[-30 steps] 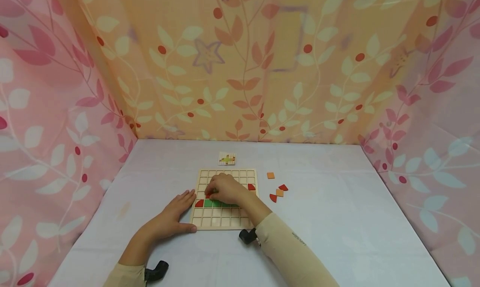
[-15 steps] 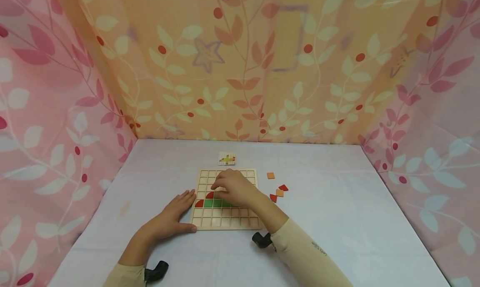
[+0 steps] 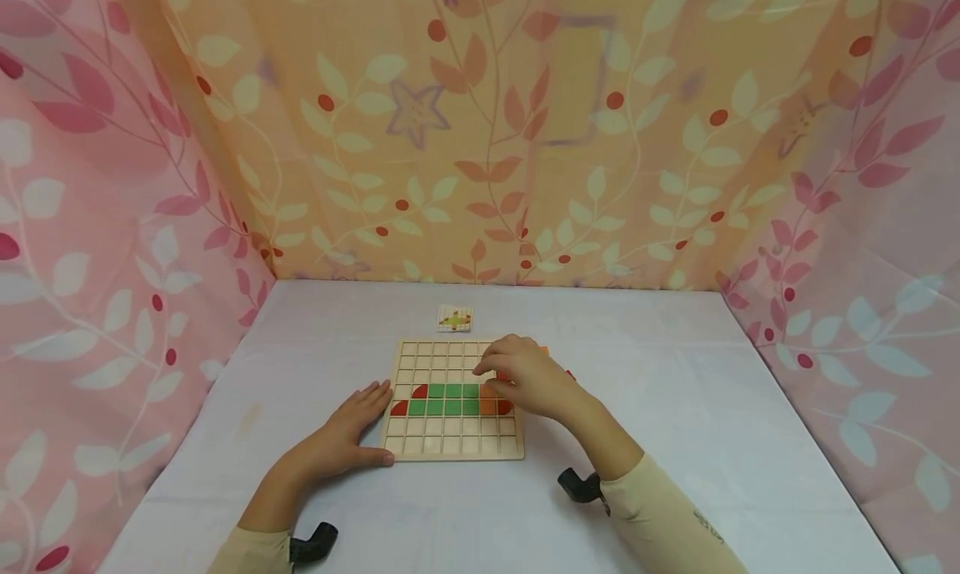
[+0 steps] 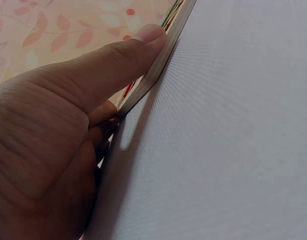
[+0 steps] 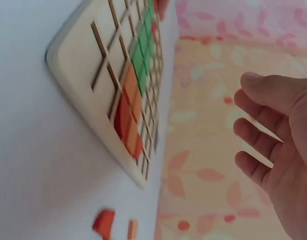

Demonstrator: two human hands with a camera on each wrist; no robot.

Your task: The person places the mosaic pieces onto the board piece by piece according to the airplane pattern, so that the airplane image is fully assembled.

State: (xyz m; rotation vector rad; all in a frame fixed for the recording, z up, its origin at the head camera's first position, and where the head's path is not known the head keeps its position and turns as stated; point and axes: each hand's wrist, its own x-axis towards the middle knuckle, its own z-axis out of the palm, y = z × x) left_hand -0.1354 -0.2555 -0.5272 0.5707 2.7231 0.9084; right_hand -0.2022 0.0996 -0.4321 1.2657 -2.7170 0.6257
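Observation:
A wooden grid board (image 3: 450, 445) lies flat on the table. Two rows of green square tiles (image 3: 453, 399) fill its middle. Red quarter-circle tiles (image 3: 420, 391) sit at the rows' left ends; orange tiles (image 3: 488, 406) and more red ones are on the right, partly behind my right hand (image 3: 531, 378). That hand hovers over the board's right side, fingers loosely bent, and the right wrist view shows nothing between thumb and fingers. My left hand (image 3: 341, 428) rests at the board's left edge, its fingers straight and its thumb (image 4: 148, 34) touching the near-left corner.
Behind the board lies a small pattern card (image 3: 455, 319). Loose pieces are right of the board: an orange tile (image 3: 544, 351) and a red piece (image 5: 104, 222), partly hidden by the right hand in the head view. Patterned cloth walls (image 3: 480, 141) enclose the table's back and sides.
My right hand has let go of a red quarter-circle tile at the left of the board, lifted away and moved right across it. The left hand has stayed put.

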